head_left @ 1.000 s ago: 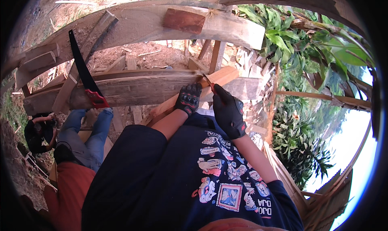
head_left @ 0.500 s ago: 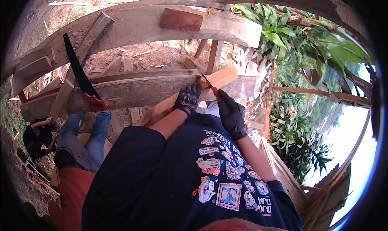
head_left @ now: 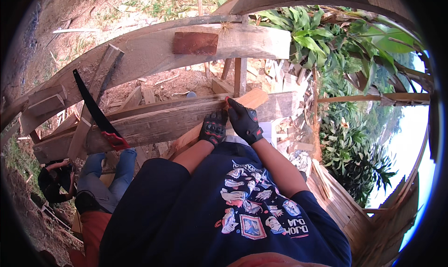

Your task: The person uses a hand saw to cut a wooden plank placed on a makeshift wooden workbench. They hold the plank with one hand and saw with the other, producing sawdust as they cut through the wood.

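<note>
both hands wear black padded gloves with red trim. left hand lies knuckles-up, fingers curled down over the plank, pressing on it. right hand sits just beside it to the right, fingers bent around the plank's far part, with a small red thing at the fingertips, too small to tell what it is.

the plank is pale orange-tan fresh wood, smooth and square-edged, running on a slant from near left to its cut end far right. it rests across the beam, a long grey weathered board with rough grain and cracks, which spans left to right in the middle of the scene.

further off, a second, thicker beam curves across, pale and worn, with a dark red-brown block fixed flat to its face. a thin post stands between the two beams.

at the left a saw leans on the near beam: long black curved blade, red handle at its lower end. below it stands another person in blue jeans.

dry brown dirt with wood scraps lies far; broad green leaves fill the right.
</note>
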Available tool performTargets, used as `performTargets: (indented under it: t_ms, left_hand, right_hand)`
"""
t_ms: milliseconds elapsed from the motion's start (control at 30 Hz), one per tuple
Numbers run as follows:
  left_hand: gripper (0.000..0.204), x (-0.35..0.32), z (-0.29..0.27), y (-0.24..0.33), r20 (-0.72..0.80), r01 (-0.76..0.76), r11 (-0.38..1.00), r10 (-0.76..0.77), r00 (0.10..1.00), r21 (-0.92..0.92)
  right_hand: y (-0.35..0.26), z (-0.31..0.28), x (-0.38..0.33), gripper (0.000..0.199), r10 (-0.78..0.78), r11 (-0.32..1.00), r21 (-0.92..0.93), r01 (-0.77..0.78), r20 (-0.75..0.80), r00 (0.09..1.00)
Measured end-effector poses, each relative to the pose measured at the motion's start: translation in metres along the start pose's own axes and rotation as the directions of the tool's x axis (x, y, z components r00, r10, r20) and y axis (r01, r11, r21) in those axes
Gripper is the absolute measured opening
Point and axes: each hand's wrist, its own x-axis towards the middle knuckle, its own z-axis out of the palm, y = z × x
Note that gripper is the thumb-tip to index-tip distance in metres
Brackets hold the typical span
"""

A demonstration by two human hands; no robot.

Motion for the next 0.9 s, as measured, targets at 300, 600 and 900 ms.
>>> performTargets:
  t_ms: [300,600,900]
  left_hand:
    - [0.063,0.007,-0.017,0.001,-0.032,-0.039,0.998,0.04,0.999,0.049]
    - [0.053,0.0,0.009,-0.002,-0.184,-0.116,0.962,0.164,0.969,0.248]
    - [0.066,0.013,0.003,-0.029,-0.011,-0.078,0.978,0.082,0.997,0.191]
  right_hand:
    - [0.005,-0.003,0.005,0.047,0.059,0.998,-0.008,-0.059,0.017,0.998]
    - [-0.01,0.025,0.063,0.033,0.013,0.991,-0.133,-0.014,-0.013,1.0]
    - [-0.024,-0.04,-0.069,0.038,-0.31,0.889,0.23,0.396,-0.333,0.89]
